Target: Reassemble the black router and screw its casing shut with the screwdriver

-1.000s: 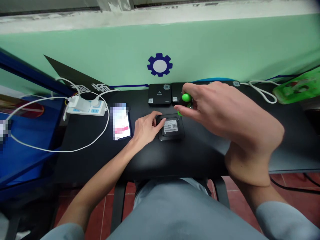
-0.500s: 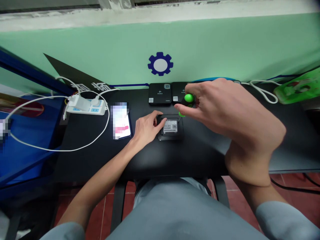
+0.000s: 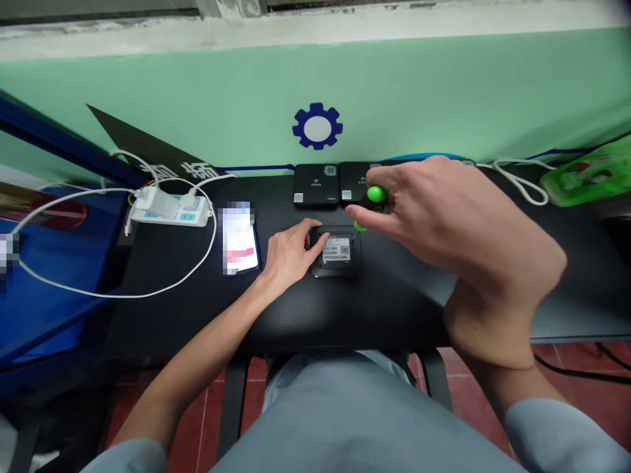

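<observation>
While in right hand (image 3: 444, 223), screwdriver (image 3: 376, 194) tip-down.

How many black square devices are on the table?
3. Two stand side by side at the back of the table: the left one in full view, the right one partly behind the right hand. The third lies in front, under the left hand. Others may be hidden.

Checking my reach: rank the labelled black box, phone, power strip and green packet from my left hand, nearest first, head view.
1. Labelled black box, touched by the left hand.
2. Phone, just left.
3. Power strip, farther left.
4. Green packet, far right.
</observation>
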The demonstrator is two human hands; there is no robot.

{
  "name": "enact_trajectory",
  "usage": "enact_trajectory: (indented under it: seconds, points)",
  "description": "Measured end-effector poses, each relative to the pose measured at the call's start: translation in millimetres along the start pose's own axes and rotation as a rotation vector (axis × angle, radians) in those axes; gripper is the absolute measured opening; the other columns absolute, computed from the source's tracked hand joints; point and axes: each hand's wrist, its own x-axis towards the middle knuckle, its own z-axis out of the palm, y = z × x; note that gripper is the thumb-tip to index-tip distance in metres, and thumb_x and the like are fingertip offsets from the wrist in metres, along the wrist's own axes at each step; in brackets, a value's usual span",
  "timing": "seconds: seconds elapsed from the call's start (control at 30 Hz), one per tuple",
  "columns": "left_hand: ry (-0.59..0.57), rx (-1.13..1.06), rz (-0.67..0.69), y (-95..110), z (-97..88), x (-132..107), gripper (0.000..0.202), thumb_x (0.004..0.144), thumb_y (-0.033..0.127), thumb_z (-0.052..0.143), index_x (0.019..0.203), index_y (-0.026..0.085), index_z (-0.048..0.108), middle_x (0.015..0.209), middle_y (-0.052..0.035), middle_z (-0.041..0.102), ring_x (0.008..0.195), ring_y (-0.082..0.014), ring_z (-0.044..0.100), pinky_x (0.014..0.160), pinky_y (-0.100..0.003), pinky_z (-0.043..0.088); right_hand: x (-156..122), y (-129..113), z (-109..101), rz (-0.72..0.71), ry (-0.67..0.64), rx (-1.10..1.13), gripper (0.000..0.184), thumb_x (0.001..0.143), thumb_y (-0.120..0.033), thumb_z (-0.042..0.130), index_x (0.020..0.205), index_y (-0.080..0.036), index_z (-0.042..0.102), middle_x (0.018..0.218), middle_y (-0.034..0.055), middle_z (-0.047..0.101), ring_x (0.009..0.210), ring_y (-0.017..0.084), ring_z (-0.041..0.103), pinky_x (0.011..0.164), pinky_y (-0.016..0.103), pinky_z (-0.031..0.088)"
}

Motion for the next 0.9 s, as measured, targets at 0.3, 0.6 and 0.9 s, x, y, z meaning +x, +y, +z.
enact_trajectory:
  seconds: [0.3, 0.6, 0.9]
  points:
    - [0.026, 0.109, 0.096, 2, 1.1, -1, 0.036, 0.113, 0.047, 0.054, 0.130, 0.020, 0.071, 0.091, -0.0059, 0.079, 0.077, -0.0220, 0.076, 0.066, -0.033, 0.046, -2, -8, -7, 0.109, 0.005, -0.089, 0.047, 0.108, -0.060, 0.052, 0.078, -0.024, 0.054, 0.063, 0.0018, 0.045, 0.055, 0.017, 0.028, 0.057, 0.035, 0.020]
    - [0.129, 0.084, 0.039, 1, 3.2, -4, 0.034, 0.113, 0.046, 0.057, 0.131, 0.021, 0.069, 0.082, -0.0018, 0.074, 0.068, -0.0187, 0.069, 0.063, -0.032, 0.041, -1, -7, -7, 0.106, -0.023, -0.080, 0.046, 0.108, -0.061, 0.052, 0.084, -0.022, 0.062, 0.069, 0.0074, 0.059, 0.059, 0.021, 0.047, 0.059, 0.036, 0.020]
    - [0.288, 0.124, -0.070, -15, -5.6, 5, 0.025, 0.108, 0.040, 0.066, 0.120, 0.022, 0.078, 0.104, -0.0080, 0.069, 0.085, -0.0229, 0.068, 0.068, -0.035, 0.046, -3, -4, 0, 0.059, -0.033, -0.101, 0.048, 0.109, -0.066, 0.047, 0.087, -0.024, 0.058, 0.075, 0.0069, 0.062, 0.062, 0.024, 0.053, 0.060, 0.036, 0.021]
